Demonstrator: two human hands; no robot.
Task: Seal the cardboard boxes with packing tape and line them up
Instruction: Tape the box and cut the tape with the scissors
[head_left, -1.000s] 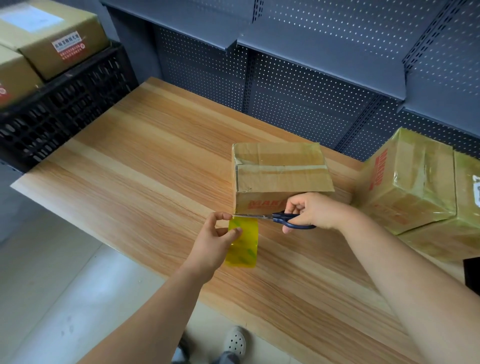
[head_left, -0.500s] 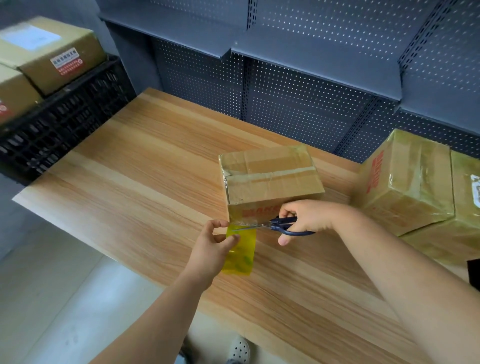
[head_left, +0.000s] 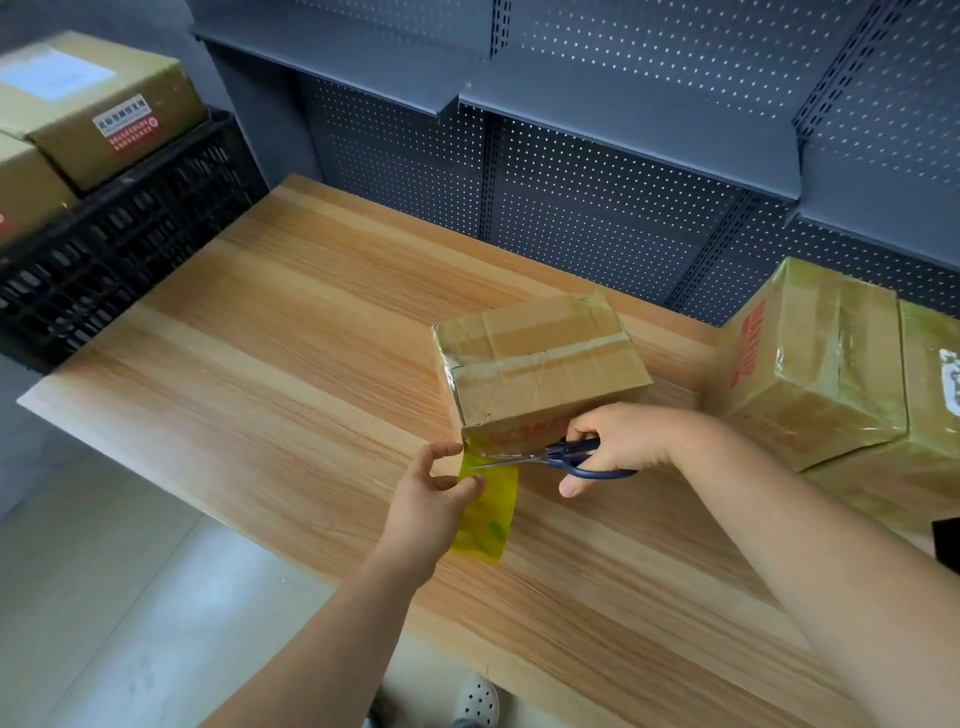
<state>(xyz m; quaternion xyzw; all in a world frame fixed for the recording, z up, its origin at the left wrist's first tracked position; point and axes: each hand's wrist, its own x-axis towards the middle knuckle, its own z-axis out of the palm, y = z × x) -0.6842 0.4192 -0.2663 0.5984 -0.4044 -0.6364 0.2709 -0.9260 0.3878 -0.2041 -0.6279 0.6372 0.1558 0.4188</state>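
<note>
Yellow tape (head_left: 488, 512) hangs taut from the box (head_left: 540, 364) edge, pinched by the left hand (head_left: 431, 499); scissors (head_left: 545, 457) gripped in the right hand (head_left: 618, 439) seemingly cross it.

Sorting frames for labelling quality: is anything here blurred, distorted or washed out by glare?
Head view only: the wide lens makes the shelving lean; soft glare sheens the wrapped box at right; the labelled box at far left is smeared; left hand, right hand, scissors and tape read clearly.

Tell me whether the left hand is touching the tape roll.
Touching. Head view shows the left hand pinching the tape roll, thumb across its yellow side.
</note>
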